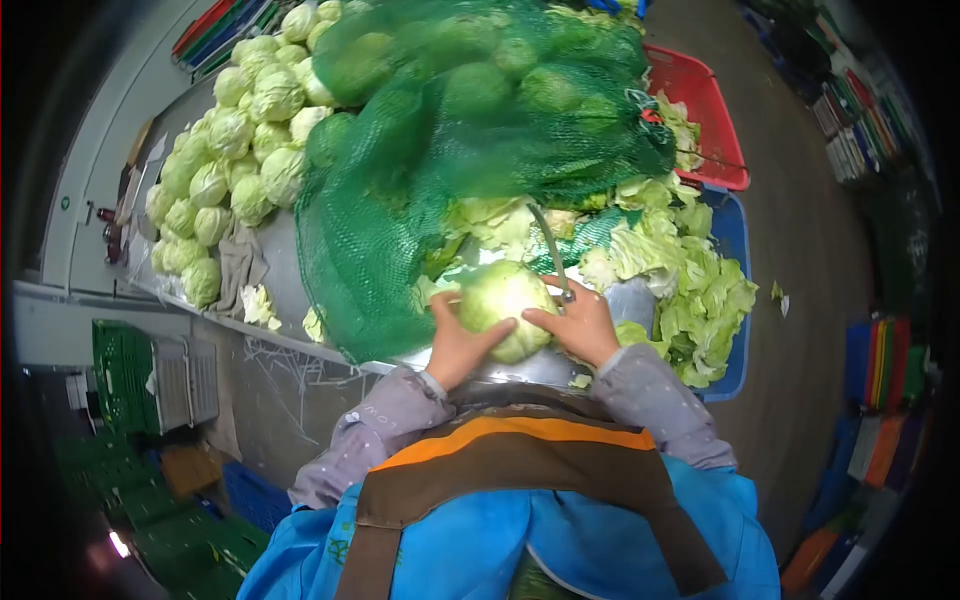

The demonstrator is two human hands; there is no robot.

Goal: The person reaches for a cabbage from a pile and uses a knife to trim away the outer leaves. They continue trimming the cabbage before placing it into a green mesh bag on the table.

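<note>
Cabbage (503, 305) sits between our two hands at the near edge of the metal table (285, 262), and everything else we place from it. Our left hand (458, 345) cups its lower left flank, fingers spread and pressed flat on the leaves. Our right hand (582, 325) lies on its right side, fingers loosely curled, and also grips the handle of a knife (552, 255) whose thin blade rises up and away from the cabbage toward the netting. Both hands touch the head, so neither is nearer; it is roundish, with no clear long axis that we can tell.

Just behind and to the left of the cabbage hangs a big green mesh sack (400, 200) packed with more heads, its lower fold draping almost to the table edge. Farther left, well apart, lies a heap of loose trimmed cabbages (235, 150). To the right of the cabbage, cut outer leaves (690, 280) pile up in a blue crate (735, 240), with a red crate (700, 100) beyond it. Open room is tight: sack behind, leaves to the right, table edge just below the cabbage, near our body.
</note>
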